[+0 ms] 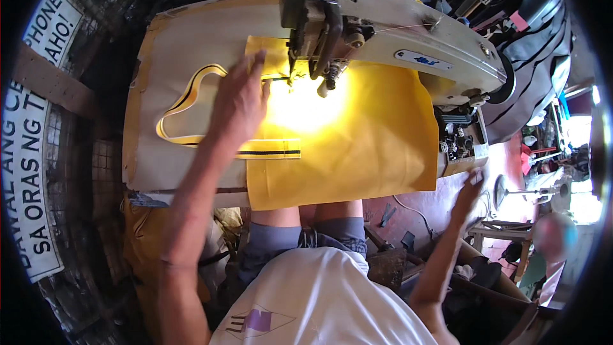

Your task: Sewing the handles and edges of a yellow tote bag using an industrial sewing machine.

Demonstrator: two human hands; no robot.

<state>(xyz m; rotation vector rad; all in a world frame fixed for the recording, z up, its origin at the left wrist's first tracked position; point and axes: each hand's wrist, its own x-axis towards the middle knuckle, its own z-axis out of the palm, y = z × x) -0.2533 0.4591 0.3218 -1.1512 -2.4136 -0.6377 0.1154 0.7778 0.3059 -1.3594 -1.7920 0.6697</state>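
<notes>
A large yellow fabric panel point(377, 153) lies across the bed of a sewing machine point(383, 16), its upper part brightly lit beneath the needle area. A yellow strip with a black stripe point(185, 105) loops out to the left. One end of it runs toward the presser foot, and the other lies over the panel's left part. My left hand point(239, 99) rests over the strip and the panel's left edge, just left of the needle area, with fingers stretched out. Off the panel, beyond the table's right end, my right hand point(471, 185) is smeared by motion, so its fingers cannot be made out.
The pale worktable point(150, 83) has tape along its edges. A box of small metal parts point(469, 147) sits at its right end. Dark material point(533, 57) hangs behind the machine. A fan point(536, 188) and another person point(554, 243) are at right. Lettered signboards point(38, 172) stand at left.
</notes>
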